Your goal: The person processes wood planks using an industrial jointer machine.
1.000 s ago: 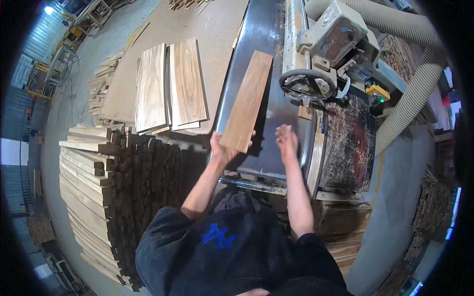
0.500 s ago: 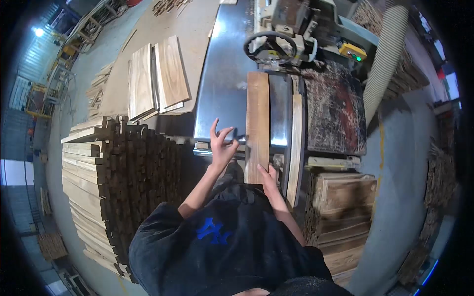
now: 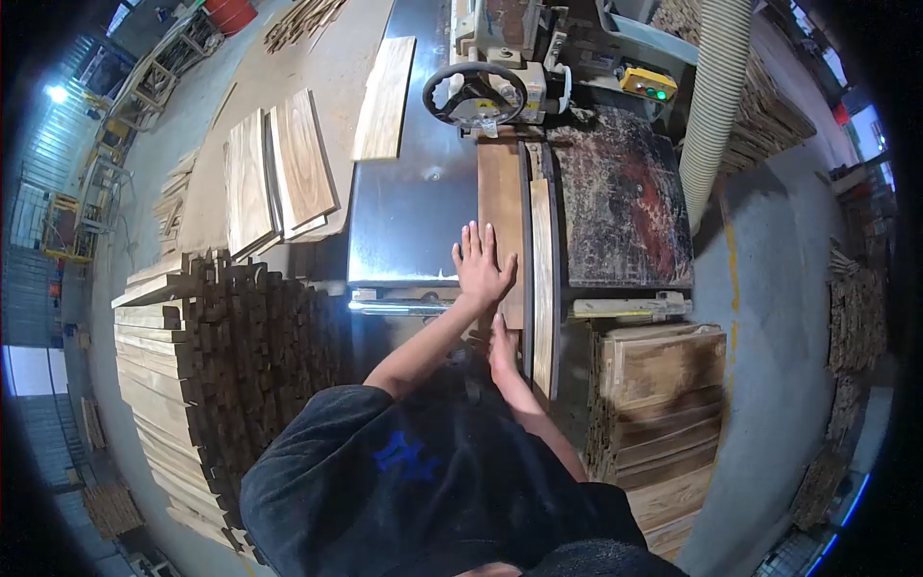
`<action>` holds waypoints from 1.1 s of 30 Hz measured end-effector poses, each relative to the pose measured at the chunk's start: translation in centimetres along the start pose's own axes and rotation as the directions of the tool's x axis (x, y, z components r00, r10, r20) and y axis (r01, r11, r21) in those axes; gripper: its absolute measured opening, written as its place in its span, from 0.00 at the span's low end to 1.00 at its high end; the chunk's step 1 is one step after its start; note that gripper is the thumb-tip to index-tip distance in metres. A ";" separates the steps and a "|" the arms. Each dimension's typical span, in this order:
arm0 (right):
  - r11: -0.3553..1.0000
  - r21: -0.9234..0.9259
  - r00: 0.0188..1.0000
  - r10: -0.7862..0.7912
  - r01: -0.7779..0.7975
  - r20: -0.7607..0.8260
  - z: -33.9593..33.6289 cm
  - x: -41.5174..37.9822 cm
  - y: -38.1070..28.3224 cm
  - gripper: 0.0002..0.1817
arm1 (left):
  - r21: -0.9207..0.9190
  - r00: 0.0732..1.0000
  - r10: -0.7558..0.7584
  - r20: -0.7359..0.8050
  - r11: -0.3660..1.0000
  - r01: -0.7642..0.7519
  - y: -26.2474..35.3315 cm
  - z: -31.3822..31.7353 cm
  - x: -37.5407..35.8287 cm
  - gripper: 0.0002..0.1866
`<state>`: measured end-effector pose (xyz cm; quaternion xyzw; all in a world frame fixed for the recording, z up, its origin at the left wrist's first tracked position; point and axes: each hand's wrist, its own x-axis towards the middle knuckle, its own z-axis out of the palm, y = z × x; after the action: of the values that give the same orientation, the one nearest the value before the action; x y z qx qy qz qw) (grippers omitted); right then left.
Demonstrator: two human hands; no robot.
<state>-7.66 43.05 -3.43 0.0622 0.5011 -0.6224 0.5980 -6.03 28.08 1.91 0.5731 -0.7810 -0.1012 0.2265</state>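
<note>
A long brown wooden board (image 3: 501, 183) lies lengthwise on the metal machine table, its far end reaching beneath the machine head. My left hand (image 3: 484, 269) rests on the board with its fingers spread and pointing away from me, partly over its left edge. At the near end, my right hand (image 3: 502, 351) holds the board, thumb on top; its other fingers are mostly hidden. Just to the right runs a narrow pale wood strip (image 3: 543, 279), apart from both hands.
The machine's black handwheel (image 3: 475, 94) stands ahead, with a yellow control box (image 3: 649, 84) and ribbed hose (image 3: 716, 106) to its right. A pale board (image 3: 385, 101) lies on the table's left. Wood stacks rise at left (image 3: 159, 375) and right (image 3: 663, 370).
The board has moved forward under the machine head. My left hand has come down onto it from the raised position. The view has shifted, and a pale board now shows on the table.
</note>
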 end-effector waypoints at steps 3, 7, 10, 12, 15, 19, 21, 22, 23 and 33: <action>0.730 -0.655 0.950 -0.307 0.197 -0.057 -0.4 5.3 0.1 0.26 | 0.003 0.998 -0.015 -0.053 1.000 0.015 -0.5 0.9 3.6 0.41; 0.856 -0.444 0.964 0.249 -0.264 -0.091 7.1 4.7 -8.4 0.28 | 0.013 0.994 -0.016 -0.104 1.000 0.017 -1.4 2.3 9.1 0.41; 0.861 -0.425 0.960 0.254 -0.280 -0.119 10.4 6.9 -10.6 0.27 | -0.103 0.994 -0.021 -0.111 0.995 0.009 -1.8 3.0 13.3 0.42; 0.820 -0.485 0.952 0.237 -0.304 -0.195 12.3 8.6 -11.5 0.25 | -0.091 0.993 -0.034 -0.115 0.996 0.023 -1.7 3.5 15.5 0.41; 0.830 -0.457 0.946 0.254 -0.320 -0.200 13.3 10.4 -12.3 0.22 | -0.094 0.992 -0.061 -0.114 0.994 0.051 -2.2 3.8 17.7 0.39; 0.808 -0.548 0.970 0.112 -0.217 -0.218 14.3 12.9 -11.9 0.33 | -0.279 0.980 -0.046 -0.194 0.960 -0.010 -4.1 5.1 18.6 0.39; 0.798 -0.570 0.965 0.050 -0.194 -0.259 15.1 13.2 -12.8 0.35 | -0.358 0.946 -0.213 -0.243 0.927 0.117 -4.9 1.9 19.5 0.42; 0.781 -0.602 0.965 0.004 -0.166 -0.261 16.1 14.1 -12.6 0.38 | -0.339 0.941 -0.217 -0.261 0.933 0.122 -6.7 0.3 20.4 0.42; 0.783 -0.596 0.966 0.023 -0.177 -0.257 16.4 14.8 -12.8 0.41 | -0.280 0.938 -0.204 -0.279 0.952 0.123 -8.9 -1.6 21.1 0.45; 0.736 -0.672 0.961 -0.237 0.082 -0.142 18.1 14.2 -11.3 0.32 | -0.002 0.959 -0.285 -0.009 0.959 0.285 -21.6 -6.3 20.9 0.52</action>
<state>-11.23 18.25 2.04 -0.1285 0.7541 -0.4439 0.4666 10.29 2.05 3.36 0.6799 -0.6894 -0.1301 0.2135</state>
